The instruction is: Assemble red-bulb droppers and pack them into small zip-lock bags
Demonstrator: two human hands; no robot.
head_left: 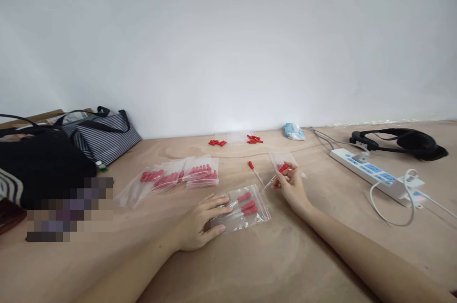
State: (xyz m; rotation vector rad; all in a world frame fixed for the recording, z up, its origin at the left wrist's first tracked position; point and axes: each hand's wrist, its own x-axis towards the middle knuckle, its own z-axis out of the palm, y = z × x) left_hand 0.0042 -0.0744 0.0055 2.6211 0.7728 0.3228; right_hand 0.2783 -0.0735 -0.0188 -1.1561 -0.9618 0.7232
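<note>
My left hand [205, 219] lies on the table with its fingers stretched apart, pressing on the left end of a clear zip bag [233, 227]. Inside this bag are 3 glass droppers with red rubber bulbs [250, 208]. Just right of the bag's zip end, my right hand [291, 186] pinches a dropper [283, 168] near its red bulb, its thin tube slanting down toward the bag. Another dropper [251, 165] rests on the table between the hands, bulb pointing away from me. A second zip bag with red bulbs [285, 158] is partly hidden behind my right hand.
Filled zip bags [171, 174] overlap at left. Farther back, droppers [254, 139] with red bulbs lie near the wall. A blue mask [294, 131], a white power strip [371, 174] with cables and a black headset [403, 143] occupy the right. Bags [107, 134] stand at left.
</note>
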